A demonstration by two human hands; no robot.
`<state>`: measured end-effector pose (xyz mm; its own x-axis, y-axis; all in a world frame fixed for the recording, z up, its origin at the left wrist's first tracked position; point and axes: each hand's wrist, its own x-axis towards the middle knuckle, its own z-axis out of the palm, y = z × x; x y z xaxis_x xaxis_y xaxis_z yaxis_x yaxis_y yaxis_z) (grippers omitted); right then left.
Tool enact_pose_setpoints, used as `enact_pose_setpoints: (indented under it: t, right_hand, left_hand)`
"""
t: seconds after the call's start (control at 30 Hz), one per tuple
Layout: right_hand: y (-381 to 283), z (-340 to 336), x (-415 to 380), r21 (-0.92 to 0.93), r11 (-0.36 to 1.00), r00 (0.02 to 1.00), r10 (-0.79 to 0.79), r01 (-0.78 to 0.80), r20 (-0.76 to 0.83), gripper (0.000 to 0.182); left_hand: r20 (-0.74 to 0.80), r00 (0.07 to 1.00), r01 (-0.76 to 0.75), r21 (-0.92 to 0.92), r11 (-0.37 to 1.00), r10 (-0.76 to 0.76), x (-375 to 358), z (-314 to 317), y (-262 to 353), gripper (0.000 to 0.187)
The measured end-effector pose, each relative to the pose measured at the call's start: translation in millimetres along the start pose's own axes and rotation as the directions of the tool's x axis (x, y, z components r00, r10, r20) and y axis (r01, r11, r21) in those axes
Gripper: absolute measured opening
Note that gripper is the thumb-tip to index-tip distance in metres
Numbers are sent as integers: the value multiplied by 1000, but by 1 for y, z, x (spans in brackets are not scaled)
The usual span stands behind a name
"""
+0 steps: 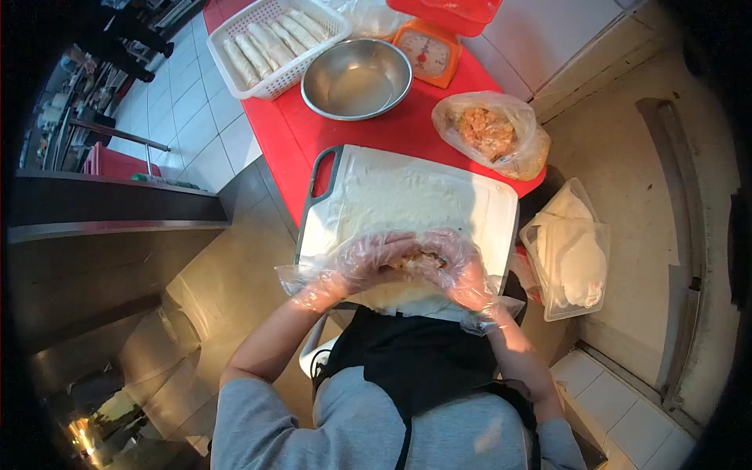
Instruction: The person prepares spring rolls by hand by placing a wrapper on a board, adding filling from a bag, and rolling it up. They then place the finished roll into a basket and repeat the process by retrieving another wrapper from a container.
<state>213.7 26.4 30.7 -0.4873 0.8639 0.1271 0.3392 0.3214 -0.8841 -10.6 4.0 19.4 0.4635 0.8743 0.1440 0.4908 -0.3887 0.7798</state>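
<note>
My left hand (366,260) and my right hand (462,266), both in clear plastic gloves, curl inward over the near part of the cutting board. Between them shows a lump of orange-brown filling (409,260), which the fingers of both hands cup and press from the sides. Under and beyond the hands, a thin white wrapper sheet (399,196) lies flat across the white cutting board (495,205). The sheet's near end comes out below my palms, toward the black apron.
On the red table (274,129) stand a metal bowl with some liquid (356,82), a white basket (272,86) of white rolls, an orange scale (427,55) and a plastic bag of orange filling (487,133). At right sits a clear container with white sheets (576,258). A person (125,31) stands far left.
</note>
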Motion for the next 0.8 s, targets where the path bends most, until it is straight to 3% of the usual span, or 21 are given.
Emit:
enact_pose_setpoints:
  t: [0.07, 0.17, 0.27, 0.37, 0.5, 0.57, 0.67, 0.8]
  right_hand:
    - [1, 1, -1, 80, 995, 997, 62, -65, 43, 23]
    - [5, 4, -3, -21, 998, 996, 53, -52, 69, 22]
    - [2, 7, -6, -148, 987, 993, 70, -56, 93, 29]
    - [-7, 8, -7, -214, 976, 996, 59, -43, 71, 42]
    - [-11, 12, -5, -252, 967, 994, 61, -35, 96, 56]
    - [-15, 17, -4, -186, 978, 990, 113, -97, 79, 54]
    - [-19, 22, 0, -135, 980, 987, 156, -148, 49, 46]
    - [-18, 19, 1, -191, 968, 971, 192, -164, 141, 42]
  left_hand:
    - [43, 998, -38, 89, 995, 34, 0, 1, -6, 40]
    - [79, 997, -21, 19, 1000, 19, -9, 2, -15, 43]
    - [113, 993, 11, 63, 998, -18, -18, -3, -14, 46]
    - [-44, 997, -62, -121, 991, 57, -20, -12, -7, 44]
    - [-100, 989, -124, -190, 974, 107, -24, -15, -12, 38]
    - [-111, 989, -123, -289, 949, 94, -27, -12, -17, 33]
    - [-87, 992, -107, -251, 962, 88, -29, -10, -22, 27]
    - [-85, 995, -75, -216, 973, 58, -30, -10, -22, 22]
